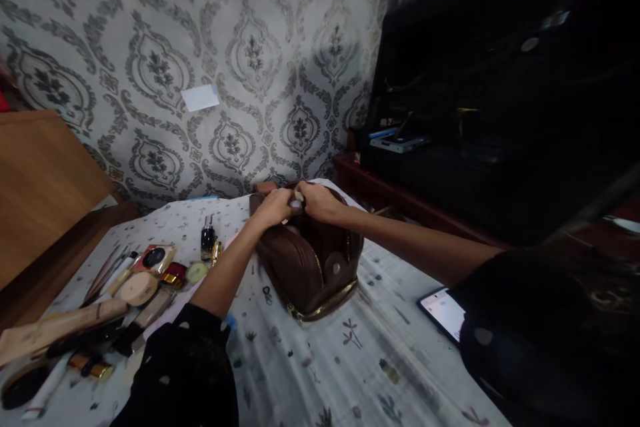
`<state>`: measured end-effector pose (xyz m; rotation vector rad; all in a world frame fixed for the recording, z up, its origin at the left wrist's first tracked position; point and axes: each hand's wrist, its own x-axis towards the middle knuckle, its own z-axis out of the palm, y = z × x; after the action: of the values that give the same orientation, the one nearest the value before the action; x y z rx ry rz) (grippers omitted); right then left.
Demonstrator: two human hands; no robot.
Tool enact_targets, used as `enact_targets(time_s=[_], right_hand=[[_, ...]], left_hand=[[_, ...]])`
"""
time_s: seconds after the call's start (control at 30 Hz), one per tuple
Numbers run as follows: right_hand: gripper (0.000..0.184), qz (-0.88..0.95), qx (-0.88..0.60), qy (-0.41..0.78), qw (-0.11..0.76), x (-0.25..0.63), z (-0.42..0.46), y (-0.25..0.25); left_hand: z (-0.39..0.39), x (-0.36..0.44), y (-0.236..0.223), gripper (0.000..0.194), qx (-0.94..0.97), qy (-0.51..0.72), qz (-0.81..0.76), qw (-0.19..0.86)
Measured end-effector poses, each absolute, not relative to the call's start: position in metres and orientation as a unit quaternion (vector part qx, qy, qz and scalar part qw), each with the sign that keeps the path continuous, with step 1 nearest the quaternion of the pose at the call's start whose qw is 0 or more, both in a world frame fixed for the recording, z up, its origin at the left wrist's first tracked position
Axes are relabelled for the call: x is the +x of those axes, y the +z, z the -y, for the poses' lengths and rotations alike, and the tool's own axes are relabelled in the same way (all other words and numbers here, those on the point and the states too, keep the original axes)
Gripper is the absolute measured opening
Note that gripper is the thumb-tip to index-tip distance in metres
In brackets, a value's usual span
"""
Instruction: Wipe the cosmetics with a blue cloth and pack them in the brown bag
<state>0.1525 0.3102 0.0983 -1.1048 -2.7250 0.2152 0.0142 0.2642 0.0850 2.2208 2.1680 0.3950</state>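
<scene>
A brown leather bag [300, 263] with gold zips sits unzipped in front of me. Both my hands are at its far opening. Between their fingers is a small pale lilac-white object [297, 201], whose kind I cannot make out. My left hand [275, 207] has its fingers curled at the object's left side, over the bag's rim. From the other side my right hand [320, 202] pinches the object, with its fingertips partly hidden. Most of the bag's inside is dark, and what lies deep in it is hidden.
To the left, cosmetics lie spread on the patterned white cloth [350, 373]: a round compact [139, 289], a dark bottle [207, 240], tubes and brushes. A phone [444, 312] with a lit screen lies by my right sleeve. A large black screen [490, 113] stands at the right.
</scene>
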Motion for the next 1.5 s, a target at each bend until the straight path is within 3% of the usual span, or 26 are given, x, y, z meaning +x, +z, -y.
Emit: enact_targets(time_s=[0.43,0.57,0.87,1.13,1.37,1.5], right_hand=[[0.04,0.915,-0.374,0.1,0.109,0.152,-0.309,0.104],[0.042,0.91,-0.385,0.109,0.108,0.152,-0.31,0.105],[0.036,0.903,-0.399,0.121,0.102,0.153,-0.31,0.102],[0.042,0.898,-0.405,0.139,0.098,0.156,-0.306,0.106],[0.05,0.901,-0.399,0.143,0.095,0.157,-0.301,0.111],[0.046,0.9,-0.399,0.148,0.097,0.156,-0.302,0.11]], left_hand=[[-0.266,0.019,0.077,0.018,0.725,0.126,-0.676,-0.038],[-0.267,0.017,0.075,0.028,0.719,0.146,-0.678,-0.047],[-0.269,0.015,0.071,0.03,0.754,0.164,-0.633,-0.067],[-0.27,0.014,0.076,0.025,0.745,0.141,-0.65,-0.04],[-0.265,0.016,0.081,0.033,0.731,0.133,-0.669,-0.019],[-0.265,0.014,0.082,0.033,0.729,0.137,-0.67,-0.021]])
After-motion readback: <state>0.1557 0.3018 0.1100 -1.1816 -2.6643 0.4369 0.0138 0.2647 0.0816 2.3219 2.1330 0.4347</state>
